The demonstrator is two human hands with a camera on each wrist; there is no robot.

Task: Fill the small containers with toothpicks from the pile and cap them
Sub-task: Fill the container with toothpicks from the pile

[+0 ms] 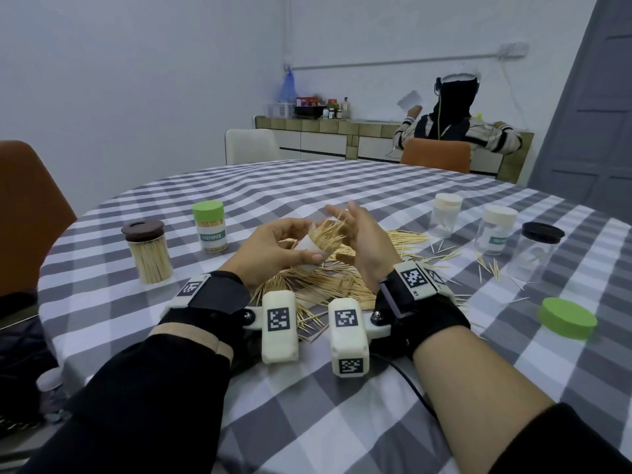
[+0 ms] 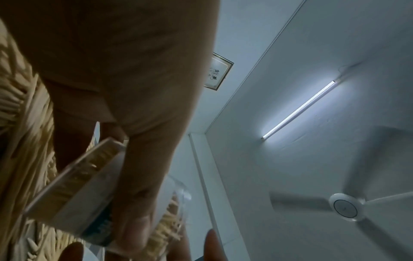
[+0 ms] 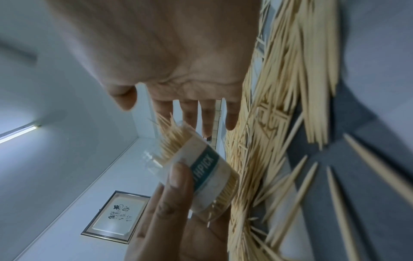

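Centrally, above the toothpick pile (image 1: 321, 285) that spreads over the middle of the table (image 1: 342, 422), the left hand (image 1: 273, 248) holds a small clear container (image 1: 313, 254) tilted on its side, thumb and fingers curled round its body; toothpicks (image 1: 328, 234) bristle out of its open mouth toward the right hand (image 1: 362, 241). That hand stands on edge just beside the mouth, fingers straight and slightly spread, gripping nothing, its palm facing the tips; contact cannot be told.

Toward the table's left edge stand a brown-lidded jar (image 1: 148, 251) and a green-capped container (image 1: 209, 225), both full. Toward the far right edge stand two cream-capped containers (image 1: 446, 213) (image 1: 497, 234) and a black-lidded jar (image 1: 537, 251), nearly empty, with loose picks scattered round them. A loose green cap (image 1: 567, 318) lies near the right edge. The near side of the checked cloth lies open under the forearms.
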